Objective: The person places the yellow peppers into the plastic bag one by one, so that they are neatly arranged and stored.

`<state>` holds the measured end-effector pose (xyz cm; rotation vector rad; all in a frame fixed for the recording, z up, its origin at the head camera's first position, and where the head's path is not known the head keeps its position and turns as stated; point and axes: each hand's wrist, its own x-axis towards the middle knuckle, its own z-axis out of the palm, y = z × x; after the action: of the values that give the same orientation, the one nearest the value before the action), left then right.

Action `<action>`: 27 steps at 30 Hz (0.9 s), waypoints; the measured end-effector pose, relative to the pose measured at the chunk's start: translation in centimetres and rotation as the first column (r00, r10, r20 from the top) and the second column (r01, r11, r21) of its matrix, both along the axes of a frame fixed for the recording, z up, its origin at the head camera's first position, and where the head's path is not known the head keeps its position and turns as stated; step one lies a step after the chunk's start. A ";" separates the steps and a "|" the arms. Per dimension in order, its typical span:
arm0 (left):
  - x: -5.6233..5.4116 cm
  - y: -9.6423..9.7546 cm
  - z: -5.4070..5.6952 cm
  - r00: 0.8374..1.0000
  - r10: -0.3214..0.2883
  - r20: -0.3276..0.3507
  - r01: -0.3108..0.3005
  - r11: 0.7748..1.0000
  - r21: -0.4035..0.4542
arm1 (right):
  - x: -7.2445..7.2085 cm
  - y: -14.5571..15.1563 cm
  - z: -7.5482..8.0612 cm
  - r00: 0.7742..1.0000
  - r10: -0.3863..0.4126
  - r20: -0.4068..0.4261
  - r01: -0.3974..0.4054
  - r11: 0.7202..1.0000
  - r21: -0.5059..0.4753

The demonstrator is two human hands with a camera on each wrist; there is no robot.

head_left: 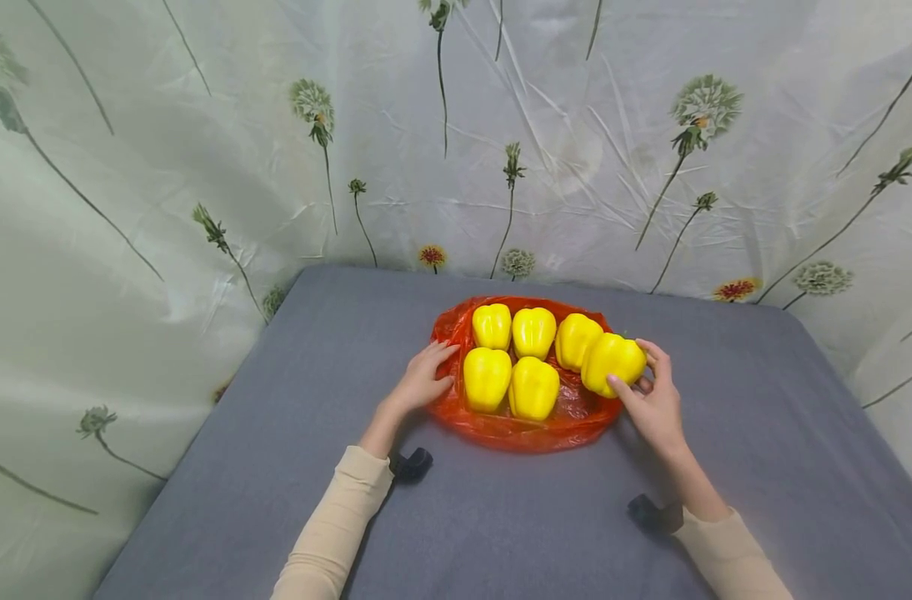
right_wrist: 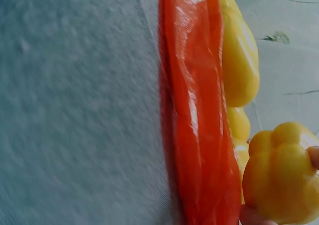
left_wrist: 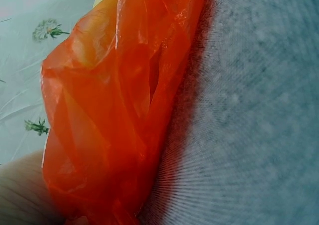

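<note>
An opened red plastic bag (head_left: 527, 435) lies on the grey surface with several yellow bell peppers (head_left: 488, 379) in it, grouped in two rows. My right hand (head_left: 657, 408) holds another yellow bell pepper (head_left: 613, 365) at the bag's right side, thumb in front and fingers behind. That pepper partly covers the one beside it. In the right wrist view, the held pepper (right_wrist: 284, 175) appears beyond the bag's rim. At the left edge my left hand (head_left: 426, 375) rests on the bag, its fingers extended over the rim. The bag (left_wrist: 114, 115) hides most of that hand in the left wrist view.
Grey cloth (head_left: 501, 517) covers the table-like surface under the bag. A pale curtain (head_left: 396, 125) printed with dandelions hangs behind and at the sides. Dark wrist-camera mounts (head_left: 413, 465) stick out under both forearms.
</note>
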<state>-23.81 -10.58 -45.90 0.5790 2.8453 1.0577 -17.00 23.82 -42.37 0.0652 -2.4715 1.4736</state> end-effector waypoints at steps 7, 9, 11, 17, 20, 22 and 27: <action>0.0 0.0 0.0 1.000 0.002 0.007 -0.002 1.000 -0.003 | 0.1 -0.7 -0.5 0.999 0.022 0.029 -0.023 0.999 0.029; 0.0 0.0 0.0 1.000 0.002 0.006 -0.002 1.000 -0.002 | 0.1 -0.8 -0.7 0.999 0.036 0.018 -0.037 0.998 0.055; 0.0 0.0 0.0 1.000 0.000 0.002 0.000 1.000 -0.004 | 0.2 -0.9 -0.8 0.999 0.053 0.009 -0.054 0.995 0.084; 0.0 -0.1 -0.1 1.000 -0.004 0.003 0.004 1.000 -0.011 | 0.2 -1.0 -1.1 0.995 0.096 0.039 -0.101 0.982 0.157; 0.0 -0.1 -0.2 1.000 -0.001 0.008 0.001 1.000 -0.010 | 0.2 -1.0 -1.2 0.990 0.121 0.077 -0.133 0.974 0.181; -0.1 -0.1 -0.2 1.000 0.001 0.010 -0.001 1.000 -0.009 | 0.2 -1.0 -1.2 0.985 0.134 0.107 -0.153 0.969 0.192; 0.0 0.0 0.0 1.000 0.000 0.009 0.000 1.000 -0.009 | 0.1 -0.6 -1.0 0.973 0.155 0.173 -0.193 0.954 0.229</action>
<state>-23.84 -10.57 -45.93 0.5720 2.8411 1.0443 -16.85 23.24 -43.40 0.2311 -2.8277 1.2708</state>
